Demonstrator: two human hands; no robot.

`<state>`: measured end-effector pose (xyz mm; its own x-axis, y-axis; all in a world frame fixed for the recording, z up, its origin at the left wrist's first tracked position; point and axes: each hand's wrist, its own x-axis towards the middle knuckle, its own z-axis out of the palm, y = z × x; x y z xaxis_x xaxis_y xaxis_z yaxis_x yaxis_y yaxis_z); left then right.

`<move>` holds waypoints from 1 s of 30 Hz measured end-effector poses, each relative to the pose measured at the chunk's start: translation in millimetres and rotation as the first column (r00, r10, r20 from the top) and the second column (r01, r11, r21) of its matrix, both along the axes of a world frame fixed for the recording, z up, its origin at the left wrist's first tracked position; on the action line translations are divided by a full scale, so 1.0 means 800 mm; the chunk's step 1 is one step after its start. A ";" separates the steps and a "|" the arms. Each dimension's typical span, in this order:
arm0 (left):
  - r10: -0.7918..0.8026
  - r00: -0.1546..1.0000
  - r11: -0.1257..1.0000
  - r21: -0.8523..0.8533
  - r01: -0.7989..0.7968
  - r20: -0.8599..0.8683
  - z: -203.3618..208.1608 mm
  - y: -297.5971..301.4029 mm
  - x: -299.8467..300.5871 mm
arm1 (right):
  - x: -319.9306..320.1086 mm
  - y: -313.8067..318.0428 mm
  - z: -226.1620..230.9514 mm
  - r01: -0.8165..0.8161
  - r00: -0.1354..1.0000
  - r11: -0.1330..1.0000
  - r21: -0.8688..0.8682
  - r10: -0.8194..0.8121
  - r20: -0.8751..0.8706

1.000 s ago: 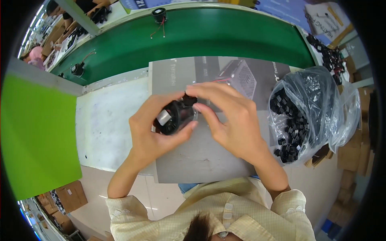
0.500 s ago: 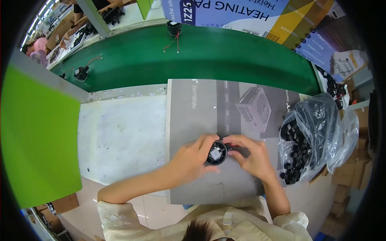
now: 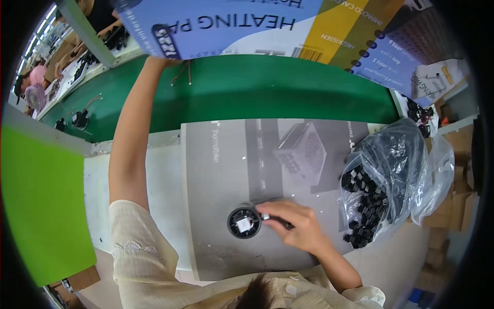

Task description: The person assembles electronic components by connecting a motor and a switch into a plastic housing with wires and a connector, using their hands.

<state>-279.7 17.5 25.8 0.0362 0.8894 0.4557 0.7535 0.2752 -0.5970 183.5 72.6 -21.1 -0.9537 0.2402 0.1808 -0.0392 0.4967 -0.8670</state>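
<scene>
Head view: round housing [image 3: 244, 223] left of right hand [image 3: 298, 226] pinching dark piece [image 3: 280, 222]; cannot tell grip of left hand [image 3: 160, 61].

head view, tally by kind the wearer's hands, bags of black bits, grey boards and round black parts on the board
Hands: 2
Bag of black bits: 1
Grey board: 1
Round black part: 1
Total: 5

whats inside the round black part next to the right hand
Inside the round black part, a pale, squarish piece shows, with dark gaps around it. Whatever lies beneath that piece is covered, and the shadowed gaps are too dark to make out.
</scene>
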 end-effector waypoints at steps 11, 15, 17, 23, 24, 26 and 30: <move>0.116 0.516 0.981 -0.180 0.076 0.848 0.054 -0.024 0.238 | 0.017 -0.006 -0.008 0.081 0.995 0.973 -0.218 -0.067 0.070; 0.224 0.471 0.961 -0.273 0.036 0.853 -0.001 -0.064 0.347 | 0.019 -0.023 -0.020 0.093 0.996 0.932 -0.351 -0.081 0.048; 0.353 0.381 0.927 -0.375 -0.018 0.854 -0.008 -0.071 0.364 | 0.022 -0.034 -0.017 0.201 0.976 0.867 -0.456 -0.136 0.172; 0.108 0.495 0.989 -0.144 0.036 0.862 0.033 -0.154 0.360 | 0.029 -0.030 -0.018 0.214 0.974 0.929 -0.302 -0.178 0.143; 0.137 0.404 0.981 -0.180 0.071 0.905 0.016 -0.170 0.371 | 0.026 -0.031 -0.020 0.241 0.969 0.926 -0.291 -0.215 0.119; 0.129 0.162 0.985 -0.145 0.092 0.978 -0.013 -0.188 0.404 | 0.018 -0.042 -0.026 0.229 0.973 0.893 -0.386 -0.209 0.095; -0.107 -0.117 0.972 0.079 -0.223 0.987 -0.057 -0.188 0.452 | 0.028 -0.039 -0.025 0.167 0.985 0.894 -0.416 -0.168 0.036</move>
